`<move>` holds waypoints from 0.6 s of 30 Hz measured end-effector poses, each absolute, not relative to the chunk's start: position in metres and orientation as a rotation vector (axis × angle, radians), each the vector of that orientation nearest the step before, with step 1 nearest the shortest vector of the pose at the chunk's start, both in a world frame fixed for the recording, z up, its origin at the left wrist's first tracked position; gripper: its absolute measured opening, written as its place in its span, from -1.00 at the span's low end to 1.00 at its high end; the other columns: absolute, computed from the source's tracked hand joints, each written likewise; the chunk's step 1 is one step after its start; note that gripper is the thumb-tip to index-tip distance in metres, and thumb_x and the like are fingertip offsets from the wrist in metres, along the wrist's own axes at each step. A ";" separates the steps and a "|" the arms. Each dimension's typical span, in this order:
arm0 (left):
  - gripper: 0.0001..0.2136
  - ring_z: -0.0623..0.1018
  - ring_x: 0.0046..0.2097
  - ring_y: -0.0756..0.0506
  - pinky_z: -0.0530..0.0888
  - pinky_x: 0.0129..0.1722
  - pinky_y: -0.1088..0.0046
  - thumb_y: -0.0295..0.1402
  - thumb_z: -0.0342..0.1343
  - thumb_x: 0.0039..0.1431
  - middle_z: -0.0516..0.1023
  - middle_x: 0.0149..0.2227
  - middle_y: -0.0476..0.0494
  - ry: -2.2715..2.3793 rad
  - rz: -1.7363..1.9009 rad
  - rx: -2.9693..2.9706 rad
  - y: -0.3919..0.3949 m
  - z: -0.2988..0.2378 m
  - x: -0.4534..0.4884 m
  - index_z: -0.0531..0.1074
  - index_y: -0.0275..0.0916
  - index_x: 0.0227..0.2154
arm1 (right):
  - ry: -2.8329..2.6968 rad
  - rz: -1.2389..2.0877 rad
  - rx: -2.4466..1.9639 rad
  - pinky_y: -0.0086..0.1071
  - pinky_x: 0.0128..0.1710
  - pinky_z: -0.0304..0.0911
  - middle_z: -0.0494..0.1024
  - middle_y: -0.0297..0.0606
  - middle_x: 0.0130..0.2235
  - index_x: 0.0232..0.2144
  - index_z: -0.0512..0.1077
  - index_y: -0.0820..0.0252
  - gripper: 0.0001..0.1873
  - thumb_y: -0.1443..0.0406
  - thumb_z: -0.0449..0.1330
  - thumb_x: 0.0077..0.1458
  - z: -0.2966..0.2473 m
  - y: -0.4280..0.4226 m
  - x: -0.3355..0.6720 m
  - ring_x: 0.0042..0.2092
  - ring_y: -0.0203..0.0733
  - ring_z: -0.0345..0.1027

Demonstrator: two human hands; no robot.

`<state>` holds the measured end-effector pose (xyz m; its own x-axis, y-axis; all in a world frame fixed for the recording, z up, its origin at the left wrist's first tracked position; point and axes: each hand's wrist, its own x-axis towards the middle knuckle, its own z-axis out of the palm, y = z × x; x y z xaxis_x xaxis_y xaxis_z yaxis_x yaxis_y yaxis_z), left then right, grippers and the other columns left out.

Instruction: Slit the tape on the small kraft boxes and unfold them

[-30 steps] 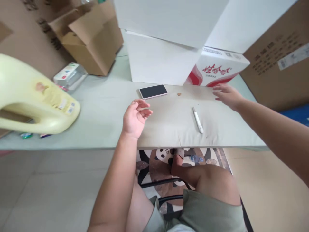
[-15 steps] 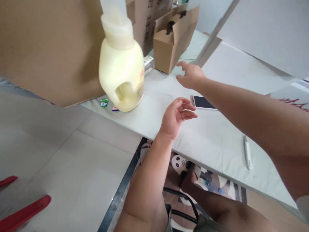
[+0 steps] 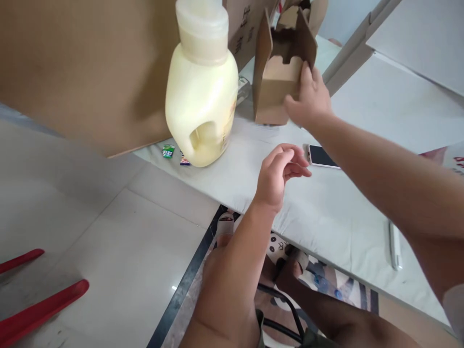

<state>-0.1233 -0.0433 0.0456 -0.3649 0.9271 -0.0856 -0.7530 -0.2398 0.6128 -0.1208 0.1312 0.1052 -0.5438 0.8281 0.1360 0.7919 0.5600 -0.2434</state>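
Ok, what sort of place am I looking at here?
Probably a room in a home, partly used for storage: a panda-patterned mat lies on the tiled floor, and a table holds a yellow jug and an open cardboard box.

Your left hand (image 3: 276, 176) and right hand (image 3: 314, 100) are bare — you wear a pale sleeve (image 3: 455, 307), greyish-green shorts (image 3: 316, 339) and light slippers (image 3: 225, 226).

1. The open brown cardboard box (image 3: 281, 75) stands on the pale cloth-covered tabletop (image 3: 319, 208), behind and right of the pale-yellow plastic jug (image 3: 203, 101).
2. The flat black-screened rectangular phone (image 3: 322, 156) lies before the box, rightward.
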 end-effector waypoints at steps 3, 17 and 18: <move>-0.87 0.48 -0.31 -0.03 0.40 -0.17 0.43 -0.31 0.04 0.24 0.37 -0.44 0.01 1.065 2.047 0.153 -0.040 0.044 -0.113 0.30 -0.15 -0.43 | -2.453 0.231 -1.173 0.08 0.45 0.07 0.09 -0.22 0.49 0.45 -0.01 -0.07 -0.28 0.12 0.07 0.32 0.083 0.091 -0.054 0.52 0.09 -0.12; -0.54 0.60 0.06 -0.22 0.49 0.11 0.22 0.12 0.02 0.30 0.64 -0.19 -0.11 1.156 1.939 0.882 -0.025 0.037 -0.050 0.46 -0.14 -0.49 | -1.577 0.281 -1.267 0.23 0.20 0.30 0.57 -0.23 -0.17 -0.27 0.54 -0.07 -0.79 0.15 0.09 0.21 0.029 -0.050 0.193 0.05 0.17 0.46; -0.46 0.62 0.04 -0.24 0.50 0.09 0.19 0.20 -0.03 0.29 0.65 -0.24 -0.13 1.163 1.905 0.880 -0.023 0.037 -0.045 0.44 -0.14 -0.54 | -1.613 0.302 -1.278 0.21 0.20 0.31 0.58 -0.24 -0.17 -0.27 0.52 -0.05 -0.79 0.13 0.08 0.22 0.027 -0.050 0.198 0.04 0.14 0.46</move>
<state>-0.0450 -0.0233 0.0368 -0.5032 0.8457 0.1776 -0.2280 -0.3282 0.9167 0.1982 -0.0495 0.0265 0.0745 0.8357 0.5441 0.5820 0.4067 -0.7042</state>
